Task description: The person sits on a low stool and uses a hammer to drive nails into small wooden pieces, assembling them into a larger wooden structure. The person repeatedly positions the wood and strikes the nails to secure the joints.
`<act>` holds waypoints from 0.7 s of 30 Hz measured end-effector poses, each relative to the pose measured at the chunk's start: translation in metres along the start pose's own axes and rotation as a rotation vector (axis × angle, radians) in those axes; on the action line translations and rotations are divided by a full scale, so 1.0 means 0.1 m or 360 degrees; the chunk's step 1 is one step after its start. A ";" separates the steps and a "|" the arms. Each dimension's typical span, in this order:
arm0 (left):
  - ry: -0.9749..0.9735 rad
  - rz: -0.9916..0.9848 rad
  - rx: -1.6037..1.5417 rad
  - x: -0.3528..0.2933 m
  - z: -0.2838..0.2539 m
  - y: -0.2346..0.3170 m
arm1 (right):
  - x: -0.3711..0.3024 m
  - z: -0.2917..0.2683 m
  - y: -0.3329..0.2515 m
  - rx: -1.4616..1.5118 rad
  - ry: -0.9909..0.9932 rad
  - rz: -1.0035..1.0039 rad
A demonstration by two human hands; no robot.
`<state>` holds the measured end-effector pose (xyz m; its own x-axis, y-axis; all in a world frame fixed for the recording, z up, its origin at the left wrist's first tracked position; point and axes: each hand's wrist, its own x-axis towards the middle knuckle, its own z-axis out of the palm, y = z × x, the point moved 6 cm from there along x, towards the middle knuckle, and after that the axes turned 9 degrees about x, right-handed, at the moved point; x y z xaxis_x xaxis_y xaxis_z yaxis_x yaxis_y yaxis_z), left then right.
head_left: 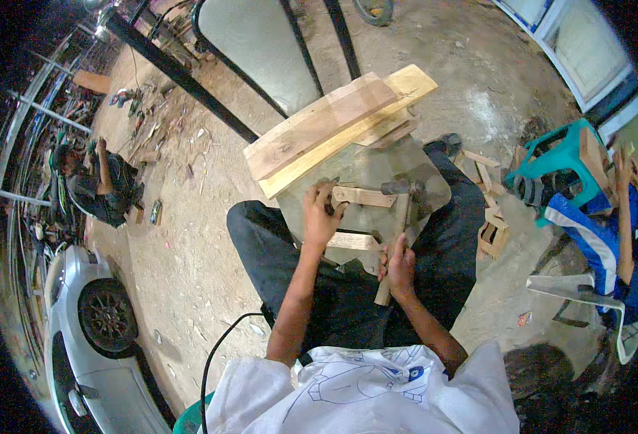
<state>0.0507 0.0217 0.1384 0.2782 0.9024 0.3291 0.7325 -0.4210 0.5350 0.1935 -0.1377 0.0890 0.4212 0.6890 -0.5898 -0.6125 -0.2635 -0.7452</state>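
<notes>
The fingers of the left hand are curled over the end of a small wooden frame, which is steadied on a grey slab across the lap. A hammer is gripped by its wooden handle in the closed right hand, its head beside the frame's upper bar. Planks are stacked on the slab's far edge.

Both bare forearms rise from the lower edge toward frame centre. The left hand sits higher, fingers curled in a grip. The right hand, just lower right, is closed in a fist.
</notes>
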 end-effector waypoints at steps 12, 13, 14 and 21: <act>-0.0189 0.0084 0.0337 -0.05 0.16 0.08 | 0.09 -0.04 -0.07 0.0029 -0.0178 0.0013; -0.0183 0.0096 0.0393 -0.07 0.16 0.09 | 0.09 -0.04 -0.06 0.0040 -0.0187 0.0004; -0.0142 0.0101 0.0391 -0.09 0.16 0.09 | 0.07 -0.04 -0.05 0.0151 -0.0190 0.0102; -0.0096 0.0013 0.0342 -0.08 0.20 -0.05 | 0.08 -0.04 -0.08 0.0075 -0.0175 0.0065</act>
<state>0.0572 0.0179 0.1179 0.3167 0.9055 0.2823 0.8438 -0.4049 0.3521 0.2045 -0.1328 0.0894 0.3210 0.7490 -0.5797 -0.6595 -0.2625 -0.7044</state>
